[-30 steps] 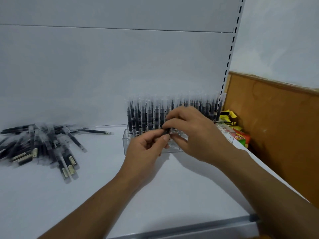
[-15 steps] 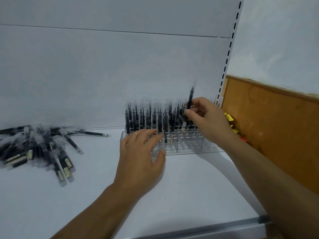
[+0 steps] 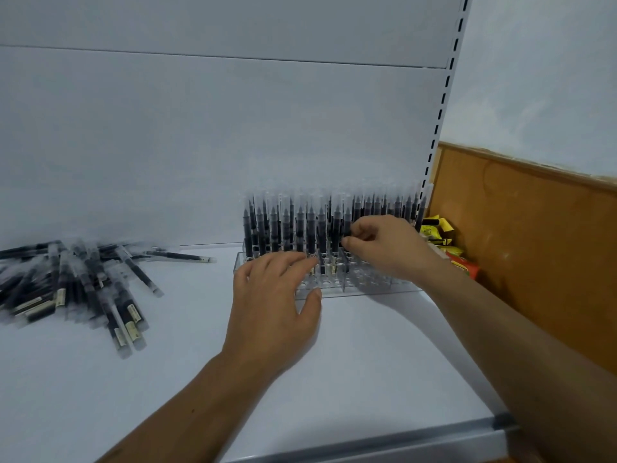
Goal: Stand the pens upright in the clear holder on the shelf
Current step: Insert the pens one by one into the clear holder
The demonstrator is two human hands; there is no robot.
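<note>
Since half a second ago the right hand (image 3: pixel 384 248) has dropped from above the rows to the level of the standing pens (image 3: pixel 334 225), and the pen it held high is now down among them. Largest in view is the white shelf (image 3: pixel 350 379), which carries the clear holder (image 3: pixel 334 289) against its back panel. Left of the holder, well apart from it, lies a loose pile of pens (image 3: pixel 83 282) on their sides. Back rows of the holder are packed with upright pens; the front rows show bare sockets, so I judge the work well advanced but far from finished, with the whole pile left to place. At the holder's front left corner the left hand (image 3: pixel 273 312) rests flat, fingers spread and holding nothing. Thumb and forefinger of the right hand pinch narrowly on one pen's dark barrel (image 3: pixel 347 232) in the middle rows, apparently seating it.
</note>
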